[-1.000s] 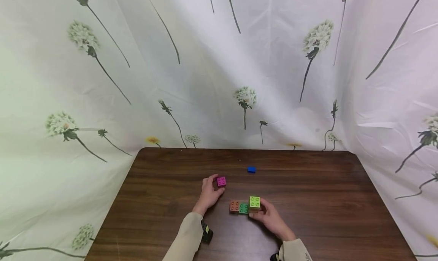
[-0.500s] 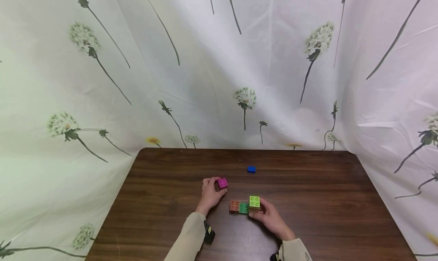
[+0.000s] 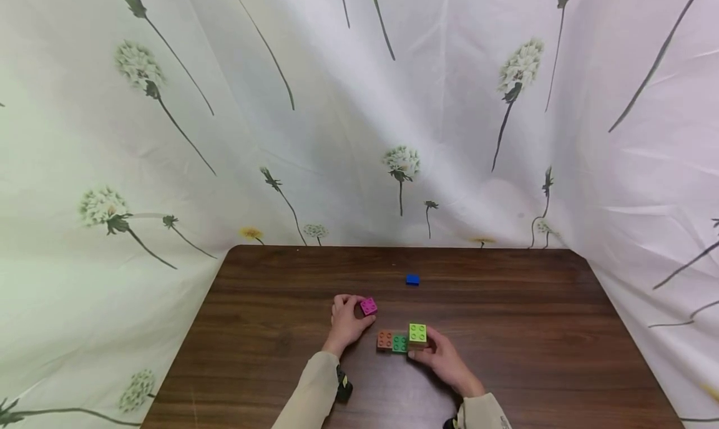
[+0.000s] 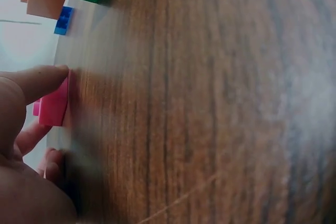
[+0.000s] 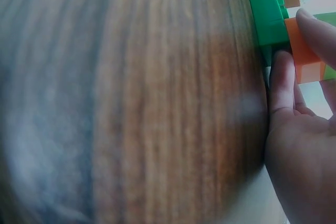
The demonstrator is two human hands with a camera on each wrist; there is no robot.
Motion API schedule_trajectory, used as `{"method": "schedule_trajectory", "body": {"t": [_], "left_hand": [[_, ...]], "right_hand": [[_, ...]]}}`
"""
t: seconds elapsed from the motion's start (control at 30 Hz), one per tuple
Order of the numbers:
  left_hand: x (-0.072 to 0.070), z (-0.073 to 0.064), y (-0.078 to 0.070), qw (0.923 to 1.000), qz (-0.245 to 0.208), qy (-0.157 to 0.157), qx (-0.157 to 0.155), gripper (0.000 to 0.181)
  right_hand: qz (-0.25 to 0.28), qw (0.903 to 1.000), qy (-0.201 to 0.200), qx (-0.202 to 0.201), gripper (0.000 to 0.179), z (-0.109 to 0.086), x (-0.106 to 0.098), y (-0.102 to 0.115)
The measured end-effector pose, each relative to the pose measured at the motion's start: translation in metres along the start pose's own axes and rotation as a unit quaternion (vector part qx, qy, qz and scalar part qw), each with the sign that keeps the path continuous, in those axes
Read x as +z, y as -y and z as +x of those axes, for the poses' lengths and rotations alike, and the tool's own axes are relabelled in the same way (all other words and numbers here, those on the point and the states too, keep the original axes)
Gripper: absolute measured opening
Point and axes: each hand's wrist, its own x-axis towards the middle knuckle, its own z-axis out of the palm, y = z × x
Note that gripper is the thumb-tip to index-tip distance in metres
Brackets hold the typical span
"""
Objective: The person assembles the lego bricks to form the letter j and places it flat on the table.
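My left hand (image 3: 345,323) pinches a magenta toy brick (image 3: 368,306) between thumb and fingers. In the left wrist view the thumb lies along one side of the magenta brick (image 4: 53,106), which sits at the tabletop. The right hand (image 3: 446,358) grips the right end of a joined brick build. A lime brick (image 3: 418,333) tops that end, with an orange brick (image 5: 304,53) under it in the right wrist view. Below and beside these is a green brick (image 3: 400,343); a brown-orange brick (image 3: 384,340) stands at the left end. The right thumb presses the orange brick.
A small blue brick (image 3: 412,280) lies farther back on the dark wooden table (image 3: 269,285). Behind the table hangs a white cloth (image 3: 348,167) printed with dandelions. A black device (image 3: 344,388) is strapped at the left wrist.
My left hand has moved slightly right and nearer, bringing the magenta brick closer to the build and turning it a little. The right hand and the build have stayed put.
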Motion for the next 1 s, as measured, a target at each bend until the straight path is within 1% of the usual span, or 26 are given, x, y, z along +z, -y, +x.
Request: {"method": "schedule_trajectory", "body": {"t": [0.2, 0.4, 0.53, 0.77, 0.93, 1.0], "left_hand": [[0.002, -0.001, 0.001, 0.9999, 0.008, -0.009, 0.009, 0.035], [0.001, -0.001, 0.001, 0.9998, 0.007, -0.006, 0.015, 0.034], [0.0, -0.001, 0.002, 0.9998, 0.008, 0.002, 0.018, 0.033], [-0.004, -0.002, 0.008, 0.9985, 0.023, 0.024, 0.043, 0.036], [-0.007, -0.005, 0.011, 0.9985, -0.001, 0.03, 0.046, 0.035], [-0.008, -0.006, 0.011, 0.9986, -0.007, 0.034, 0.041, 0.036]], "right_hand": [[-0.002, 1.0, -0.004, 0.001, 0.049, 0.0, 0.001, 0.0], [-0.001, 1.0, -0.005, -0.006, 0.048, -0.001, 0.001, -0.001], [-0.001, 1.0, -0.006, -0.003, 0.048, 0.0, 0.001, -0.001], [0.002, 1.0, -0.006, 0.006, 0.049, 0.001, 0.001, -0.002], [0.005, 1.0, -0.002, 0.004, 0.05, 0.001, 0.001, -0.002], [0.007, 1.0, 0.0, 0.003, 0.05, 0.001, 0.0, -0.002]]}}
